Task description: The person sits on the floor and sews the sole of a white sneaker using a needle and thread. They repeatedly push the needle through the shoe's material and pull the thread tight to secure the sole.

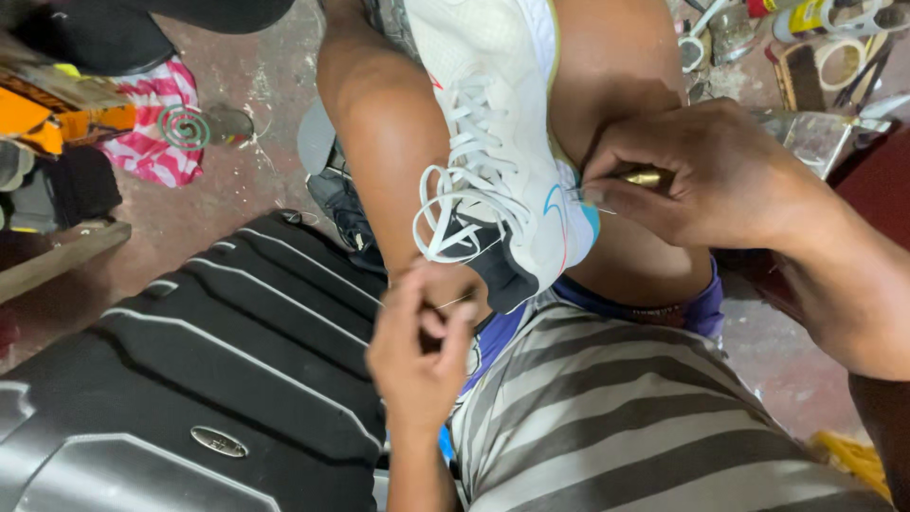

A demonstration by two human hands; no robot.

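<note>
A black hard-shell suitcase (pixel 218 379) lay at my left. My left hand (pixel 417 356) was pinched shut on a thin thread (pixel 453 303) just below the white sneaker (pixel 498 152), which was wedged between my knees. My right hand (pixel 701 171) gripped a brass-handled awl (pixel 643 177) against the sneaker's side.

Stained reddish concrete floor (pixel 256 104), black ribbed suitcase (pixel 209 370), pink checked cloth (pixel 152 133), cluttered tools (pixel 825 47).

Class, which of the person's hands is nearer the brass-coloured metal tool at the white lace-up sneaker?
Right. The right hand grips the brass-coloured metal tool against the white lace-up sneaker; the left hand sits below the sneaker, apart.
</note>
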